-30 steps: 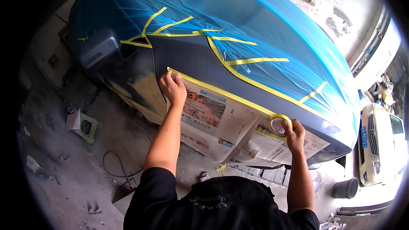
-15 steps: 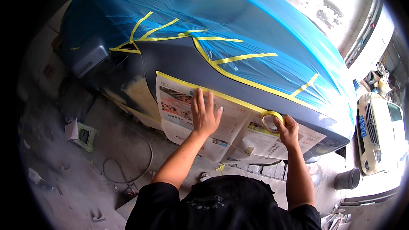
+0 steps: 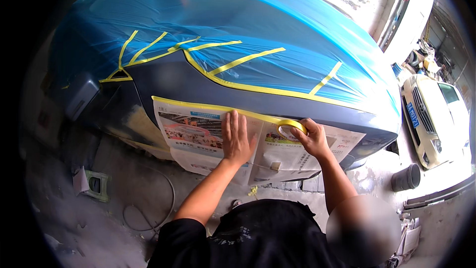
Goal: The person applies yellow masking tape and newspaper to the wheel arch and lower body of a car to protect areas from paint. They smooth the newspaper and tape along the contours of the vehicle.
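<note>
A sheet of newspaper (image 3: 171, 119) hangs against the dark grey side panel (image 3: 168, 77) of a car, with a strip of yellow masking tape (image 3: 198, 104) along its top edge. My left hand (image 3: 239, 141) lies flat on the paper, fingertips just at the strip. To its right, my right hand (image 3: 313, 139) grips a roll of yellow masking tape (image 3: 288, 121) at that same top edge. Part of the paper behind both hands is hidden. Above the panel, blue plastic film (image 3: 238, 10) covers the upper car, its edge held by yellow tape (image 3: 258, 89).
A side mirror (image 3: 82, 97) juts out at the left. On the floor stand a green-and-white stool (image 3: 101, 186) and a looped hose (image 3: 171, 193). A dark bucket (image 3: 406, 177) and a cream car (image 3: 424, 119) are at the right.
My left hand has slid right along the newspaper's top edge, and its fingers are closer together. The view has shifted, so the car sits further left. The right hand still grips the tape roll.
</note>
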### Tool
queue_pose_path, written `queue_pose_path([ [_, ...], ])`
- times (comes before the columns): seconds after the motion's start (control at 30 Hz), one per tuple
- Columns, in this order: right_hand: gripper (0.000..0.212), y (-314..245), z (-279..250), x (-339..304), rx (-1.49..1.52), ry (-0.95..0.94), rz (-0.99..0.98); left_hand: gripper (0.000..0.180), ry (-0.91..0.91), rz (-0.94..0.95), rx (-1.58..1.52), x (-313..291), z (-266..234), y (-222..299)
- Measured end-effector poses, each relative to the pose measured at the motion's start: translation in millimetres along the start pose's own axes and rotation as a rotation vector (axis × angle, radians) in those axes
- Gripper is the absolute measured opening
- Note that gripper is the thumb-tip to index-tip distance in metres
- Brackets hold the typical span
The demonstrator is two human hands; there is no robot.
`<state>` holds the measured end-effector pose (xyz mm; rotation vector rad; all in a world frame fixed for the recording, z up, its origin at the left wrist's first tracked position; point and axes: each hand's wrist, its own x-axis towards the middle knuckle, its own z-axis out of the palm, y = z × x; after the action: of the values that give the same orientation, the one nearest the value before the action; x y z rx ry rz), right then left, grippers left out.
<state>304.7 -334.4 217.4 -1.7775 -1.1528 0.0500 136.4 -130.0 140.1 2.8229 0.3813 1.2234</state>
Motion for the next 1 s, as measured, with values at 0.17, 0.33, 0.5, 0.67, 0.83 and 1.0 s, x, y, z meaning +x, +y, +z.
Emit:
queue_pose_path([
  [0.17,0.03,-22,-19,-10,0.017,-0.124,-0.113,0.077,0.036,0.018,0.082,2,4,1],
  [0.33,0.019,-64,-23,-20,-0.129,-0.19,-0.435,0.083,0.053,-0.006,0.13,4,13,6],
  [0.5,0.026,18,-106,-61,-0.746,-0.092,-0.034,0.089,0.01,-0.013,0.21,3,11,8],
  [0.67,0.041,39,-156,-77,-0.92,0.076,0.307,0.089,0.01,-0.027,0.213,5,14,13],
  [0.83,0.047,32,-150,-59,-1.026,0.083,0.434,0.089,-0.067,-0.063,0.185,8,13,25],
  [1.0,0.047,28,-144,-54,-1.034,0.057,0.462,0.091,-0.146,0.121,0.09,11,25,50],
])
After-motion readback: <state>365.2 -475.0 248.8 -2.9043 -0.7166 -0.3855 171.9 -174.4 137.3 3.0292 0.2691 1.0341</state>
